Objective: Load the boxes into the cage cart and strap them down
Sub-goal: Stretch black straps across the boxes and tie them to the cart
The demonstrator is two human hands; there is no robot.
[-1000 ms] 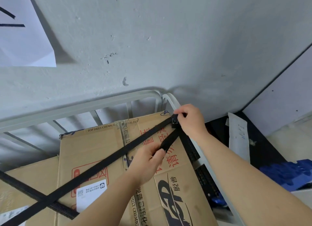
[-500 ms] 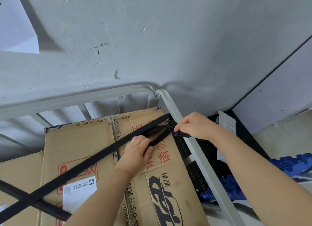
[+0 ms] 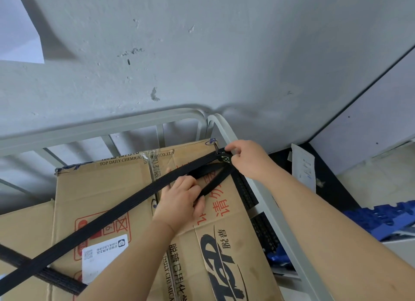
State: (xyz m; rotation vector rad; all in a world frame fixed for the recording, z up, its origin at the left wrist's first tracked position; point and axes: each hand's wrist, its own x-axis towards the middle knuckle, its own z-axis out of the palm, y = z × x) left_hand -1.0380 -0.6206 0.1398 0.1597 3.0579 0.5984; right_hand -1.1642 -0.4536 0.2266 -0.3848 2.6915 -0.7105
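Against the wall [image 3: 224, 53], cage cart [image 3: 134, 125] holds the boxes [image 3: 101, 188], top one under a black strap [image 3: 125, 202] run diagonally to the right corner rail [image 3: 224, 130]. Right hand [image 3: 249, 159] pinches the stitched strap end [image 3: 224, 158] at that rail; left hand [image 3: 179, 199] grips the slack loop [image 3: 212, 184]. Webbing looks limp, non-stretch: hold near the stitched end, pull the tail.
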